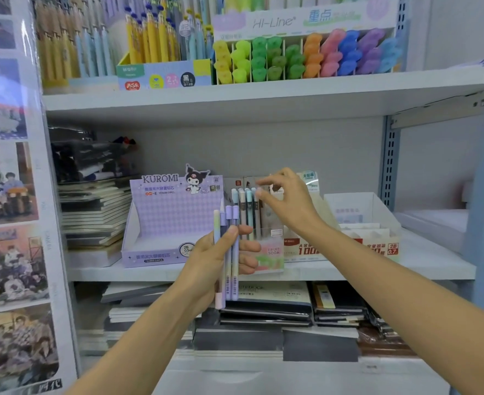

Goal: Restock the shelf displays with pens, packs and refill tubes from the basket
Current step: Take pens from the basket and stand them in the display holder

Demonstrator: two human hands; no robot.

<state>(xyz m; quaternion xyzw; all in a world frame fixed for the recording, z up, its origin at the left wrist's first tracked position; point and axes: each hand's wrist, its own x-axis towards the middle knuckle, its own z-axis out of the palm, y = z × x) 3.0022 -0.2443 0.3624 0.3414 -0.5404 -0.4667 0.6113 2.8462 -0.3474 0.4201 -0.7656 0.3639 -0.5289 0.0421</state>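
While four pastel pens (229, 252) sit gripped in the left hand (211, 266), fingers wrapped round them, at least four capped pens (246, 208) stand in the Fruit Soda box (272, 253) on the middle shelf (423, 263), beside one purple Kuromi box (161, 220). The right hand (287, 202) hovers half-curled over their caps, blurred; whether it is touching one, I cannot tell.

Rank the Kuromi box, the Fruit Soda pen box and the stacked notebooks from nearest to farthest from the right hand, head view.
1. Fruit Soda pen box: directly beside the right hand, lower left.
2. Kuromi box: next display to the left.
3. Stacked notebooks: far left of that shelf.
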